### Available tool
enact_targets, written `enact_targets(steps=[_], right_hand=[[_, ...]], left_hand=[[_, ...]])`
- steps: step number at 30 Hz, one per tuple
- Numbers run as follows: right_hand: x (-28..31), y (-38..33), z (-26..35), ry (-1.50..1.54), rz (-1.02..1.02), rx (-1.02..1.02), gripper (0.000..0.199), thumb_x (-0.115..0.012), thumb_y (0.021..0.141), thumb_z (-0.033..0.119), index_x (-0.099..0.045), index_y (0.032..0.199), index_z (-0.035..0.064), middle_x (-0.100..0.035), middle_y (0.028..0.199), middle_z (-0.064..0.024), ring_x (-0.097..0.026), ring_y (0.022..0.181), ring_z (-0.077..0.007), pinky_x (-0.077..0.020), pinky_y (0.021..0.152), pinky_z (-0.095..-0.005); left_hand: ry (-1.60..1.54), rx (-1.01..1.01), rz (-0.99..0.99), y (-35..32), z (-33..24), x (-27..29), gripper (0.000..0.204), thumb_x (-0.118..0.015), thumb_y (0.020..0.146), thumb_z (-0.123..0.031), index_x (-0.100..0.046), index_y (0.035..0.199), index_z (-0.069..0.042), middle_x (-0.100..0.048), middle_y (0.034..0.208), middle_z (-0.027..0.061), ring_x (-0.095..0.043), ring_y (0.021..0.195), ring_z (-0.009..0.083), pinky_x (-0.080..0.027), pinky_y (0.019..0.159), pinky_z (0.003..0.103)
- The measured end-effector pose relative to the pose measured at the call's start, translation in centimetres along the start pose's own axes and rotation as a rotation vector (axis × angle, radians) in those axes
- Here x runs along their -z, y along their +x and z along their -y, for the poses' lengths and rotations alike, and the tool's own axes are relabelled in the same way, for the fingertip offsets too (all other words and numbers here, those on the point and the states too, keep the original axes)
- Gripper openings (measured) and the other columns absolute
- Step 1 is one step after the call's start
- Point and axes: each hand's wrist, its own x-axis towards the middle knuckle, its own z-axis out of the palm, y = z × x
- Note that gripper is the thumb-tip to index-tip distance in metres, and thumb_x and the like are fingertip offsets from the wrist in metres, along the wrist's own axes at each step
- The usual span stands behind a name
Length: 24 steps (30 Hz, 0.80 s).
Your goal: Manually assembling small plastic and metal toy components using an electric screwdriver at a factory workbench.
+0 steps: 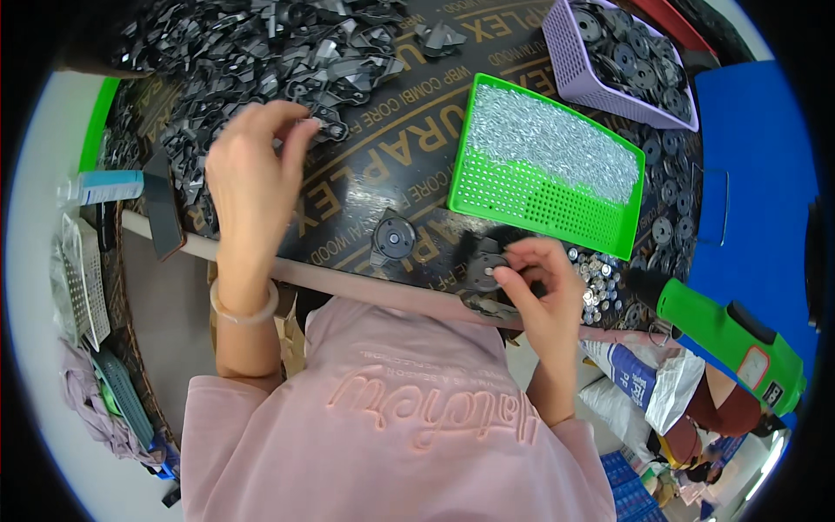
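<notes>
Where the right hand [550, 277] pinches, a part [483, 266] points lengthwise forward.

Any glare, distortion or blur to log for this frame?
In the head view, fisheye bends the table edge and leaves black corners; pale sheen lies on the dark tabletop; same head view: silvery pieces glint in the green tray; the left hand looks slightly soft, perhaps from motion.

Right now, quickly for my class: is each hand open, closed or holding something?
Left hand: partly closed at a black part; grip can't be told.
Right hand: partly closed at another black part; grip can't be told.
</notes>
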Motion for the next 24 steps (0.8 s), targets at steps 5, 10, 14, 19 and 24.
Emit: enact_targets(steps=[5,10,14,19,24], right_hand=[[-2.6,0.9,0.5,-0.25,-0.021,0.172,0.023,-0.078,0.079,0.008,-0.067,0.1,0.0059,-0.069,0.087,-0.0056,-0.061,0.074,-0.0196,-0.0497,0.064,-0.0312],[-4.3,1.3,-0.8,-0.274,-0.111,0.397,0.022,-0.08,0.078,0.01,-0.069,0.095,0.0051,-0.067,0.089,-0.0073,-0.06,0.076,-0.024,-0.0485,0.067,-0.0341],[-2.7,0.3,-0.8,-0.338,-0.179,0.384,0.022,-0.08,0.077,0.009,-0.07,0.096,0.004,-0.066,0.09,-0.0101,-0.061,0.083,-0.0279,-0.0493,0.073,-0.0366],[2.2,-1.6,-2.1,-0.648,-0.481,0.244,0.009,-0.075,0.081,0.007,-0.07,0.089,0.0058,-0.064,0.083,-0.0088,-0.063,0.075,-0.0276,-0.05,0.066,-0.037],[3.4,-0.6,-2.3,-0.793,-0.576,0.088,0.014,-0.078,0.08,0.017,-0.07,0.088,0.0082,-0.058,0.075,-0.0062,-0.06,0.067,-0.0241,-0.0465,0.06,-0.0377]], left_hand=[[0.344,-0.029,-0.016,0.5,1.1,-2.2,0.035,-0.083,0.075,-0.032,-0.074,0.102,-0.012,-0.058,0.101,0.01,-0.055,0.1,0.032,-0.051,0.079,0.042],[0.386,-0.063,0.016,0.7,1.2,-2.5,0.035,-0.083,0.075,-0.028,-0.072,0.103,-0.011,-0.058,0.104,0.0127,-0.055,0.099,0.0333,-0.05,0.083,0.042],[0.351,-0.08,0.019,0.3,0.3,-2.7,0.032,-0.083,0.075,-0.023,-0.071,0.102,-0.01,-0.059,0.104,0.0127,-0.055,0.1,0.0337,-0.049,0.084,0.042],[0.319,-0.08,0.01,-0.4,0.7,-2.5,0.031,-0.082,0.075,-0.019,-0.071,0.101,-0.008,-0.06,0.104,0.0122,-0.055,0.101,0.0333,-0.047,0.087,0.041],[0.273,-0.049,0.009,-0.7,0.8,-2.5,0.03,-0.083,0.073,-0.018,-0.07,0.098,-0.007,-0.061,0.106,0.0119,-0.055,0.1,0.0332,-0.045,0.089,0.041]])
